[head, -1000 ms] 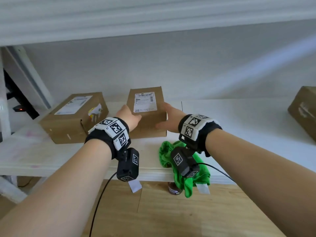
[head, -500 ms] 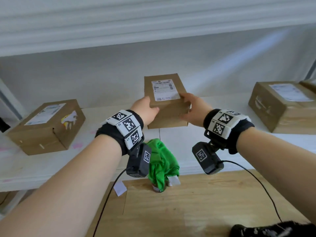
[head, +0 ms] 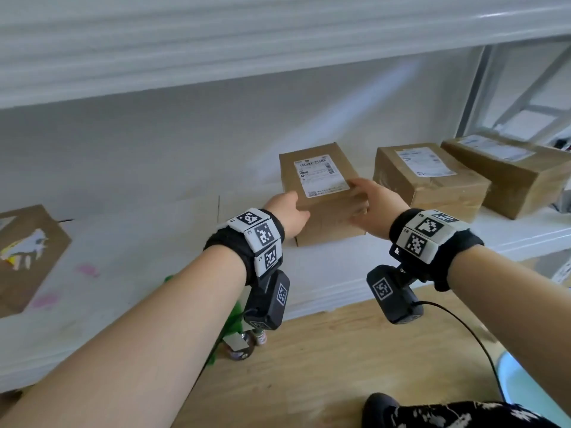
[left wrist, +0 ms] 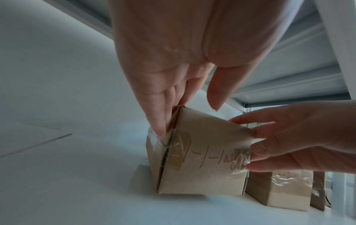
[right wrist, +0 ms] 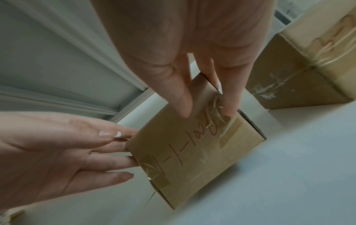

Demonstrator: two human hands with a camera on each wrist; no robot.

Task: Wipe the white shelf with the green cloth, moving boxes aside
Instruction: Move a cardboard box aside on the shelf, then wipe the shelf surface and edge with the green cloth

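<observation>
The small cardboard box (head: pixel 321 193) stands on the white shelf (head: pixel 154 242), label face up, just left of a second taped box (head: pixel 429 180); whether the two touch cannot be determined. A third box (head: pixel 509 174) lies further right, and a fourth box (head: pixel 27 257) sits well apart at the left edge.

The left hand (head: pixel 285 213) presses against the small box's left side with straight fingers (left wrist: pixel 159 121), thumb clear of the top edge. The right hand (head: pixel 374 208) holds the right side, thumb on the top near the label and fingers (left wrist: pixel 269 146) flat along the end face. The box is clamped between the two palms; its base appears to rest on the shelf.

The green cloth (head: pixel 231 322) hangs over the shelf's front edge, mostly hidden behind the left forearm. A small bottle (head: pixel 261 336) stands on the wooden floor (head: pixel 324 350) below.
</observation>
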